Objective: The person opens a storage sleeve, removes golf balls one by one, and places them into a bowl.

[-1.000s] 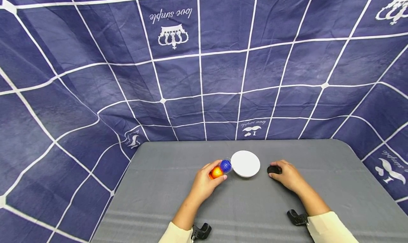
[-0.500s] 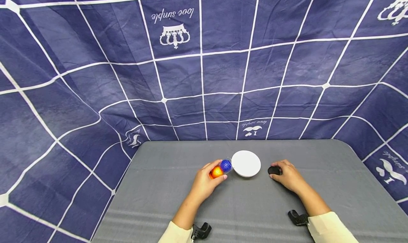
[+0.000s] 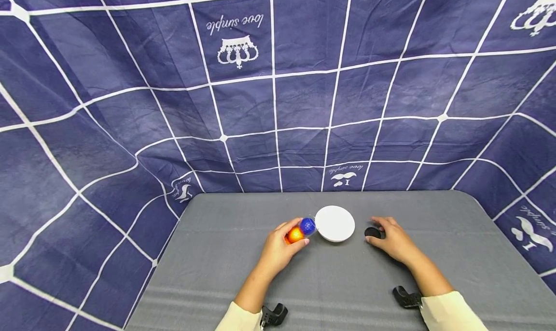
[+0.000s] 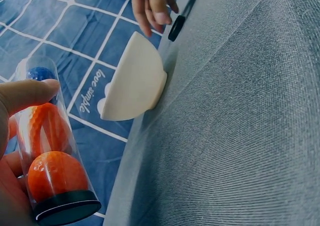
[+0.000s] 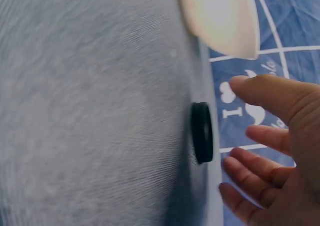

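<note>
My left hand (image 3: 274, 248) grips a clear plastic tube (image 4: 70, 141) of golf balls. Inside, a blue golf ball (image 3: 308, 226) sits at the end toward the bowl, with two orange golf balls (image 4: 56, 175) behind it. A black cap closes the tube's lower end in the left wrist view. Another black cap (image 5: 202, 132) lies on the table below my right hand (image 3: 394, 241). That hand hovers over it with fingers spread and apart from it. Between the hands stands a white bowl (image 4: 134, 85), just right of the tube.
A grey cloth covers the table (image 3: 339, 282). Behind it and along both sides hangs a blue curtain (image 3: 304, 99) with white lines. Each wrist carries a black camera mount (image 3: 275, 315).
My right fingers held the black cap earlier; now they have opened and lifted off it, leaving it on the table. The left hand and the tube have stayed put.
</note>
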### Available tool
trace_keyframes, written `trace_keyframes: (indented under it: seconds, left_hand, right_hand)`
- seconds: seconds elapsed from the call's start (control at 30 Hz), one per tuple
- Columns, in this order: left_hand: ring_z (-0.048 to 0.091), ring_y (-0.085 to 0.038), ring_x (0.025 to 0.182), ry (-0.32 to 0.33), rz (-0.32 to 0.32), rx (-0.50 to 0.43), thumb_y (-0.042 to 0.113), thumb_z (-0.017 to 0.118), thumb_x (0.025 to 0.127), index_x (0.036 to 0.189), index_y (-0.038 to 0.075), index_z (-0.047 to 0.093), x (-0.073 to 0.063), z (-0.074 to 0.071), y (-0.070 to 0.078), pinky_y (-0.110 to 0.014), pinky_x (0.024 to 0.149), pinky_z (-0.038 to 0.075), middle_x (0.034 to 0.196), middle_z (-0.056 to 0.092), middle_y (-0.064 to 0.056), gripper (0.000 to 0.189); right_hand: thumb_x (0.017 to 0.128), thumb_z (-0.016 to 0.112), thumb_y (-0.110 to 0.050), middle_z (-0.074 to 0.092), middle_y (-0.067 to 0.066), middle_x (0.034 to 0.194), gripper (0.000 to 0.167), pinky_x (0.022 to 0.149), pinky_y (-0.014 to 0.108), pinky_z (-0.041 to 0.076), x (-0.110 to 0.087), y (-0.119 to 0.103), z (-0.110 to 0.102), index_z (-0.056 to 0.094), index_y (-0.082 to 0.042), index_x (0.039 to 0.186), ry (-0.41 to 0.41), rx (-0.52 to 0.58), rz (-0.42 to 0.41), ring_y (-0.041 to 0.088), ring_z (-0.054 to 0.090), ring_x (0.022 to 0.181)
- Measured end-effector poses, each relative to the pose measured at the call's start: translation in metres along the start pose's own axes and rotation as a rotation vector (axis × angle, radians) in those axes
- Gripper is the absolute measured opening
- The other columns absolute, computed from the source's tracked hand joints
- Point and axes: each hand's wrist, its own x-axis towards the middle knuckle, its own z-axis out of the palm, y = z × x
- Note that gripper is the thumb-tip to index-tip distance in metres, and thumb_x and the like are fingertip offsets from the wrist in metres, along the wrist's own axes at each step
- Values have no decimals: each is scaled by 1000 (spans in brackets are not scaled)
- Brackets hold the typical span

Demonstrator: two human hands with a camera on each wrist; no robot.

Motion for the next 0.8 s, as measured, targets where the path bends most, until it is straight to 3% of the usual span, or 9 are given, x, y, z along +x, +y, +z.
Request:
trace_keyframes:
  seconds: [0.2,0.47,0.8]
  left_hand:
    - [68,-23,106,7,8,-12,24,84,81,128,19,69,0,-1,-1,-33,92,57,120,71,-8,50]
    - [68,-22,105,10,24,23,25,84,82,129,20,69,1,0,-4,-33,92,57,120,71,-8,50]
    - [68,-21,107,-4,46,48,23,84,82,128,22,69,0,-3,1,-34,92,56,120,71,-6,49]
  right_hand:
    - [91,75,-23,57,22,126,53,90,56,51,-1,-15,-9,57,-2,137,58,74,15,39,64,109]
    - [91,76,-21,62,12,123,44,89,50,53,-4,-47,-6,63,-9,132,98,116,-68,28,64,105]
    - [89,77,-15,68,7,113,38,81,29,55,-5,-75,1,68,-6,125,116,214,-204,18,65,94]
